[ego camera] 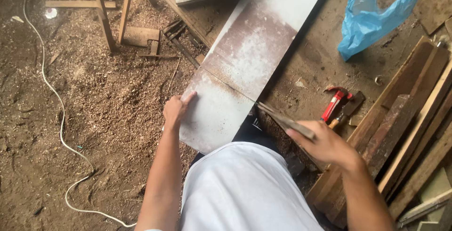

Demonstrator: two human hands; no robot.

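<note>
Right hand (325, 144) clenched on saw (285, 120), blade at cut line across board (249, 56), mid-frame. Left hand (175, 111) grips board's left edge, thumb on top. Red-handled hammer (336, 106) right of saw; blue plastic bag (369, 19) upper right; white cable (56, 108) on sawdust, left.

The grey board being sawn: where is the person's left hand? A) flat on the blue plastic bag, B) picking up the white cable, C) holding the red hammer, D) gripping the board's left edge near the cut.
D: the left hand grips the left edge of the grey board, while the right hand holds the saw.
</note>
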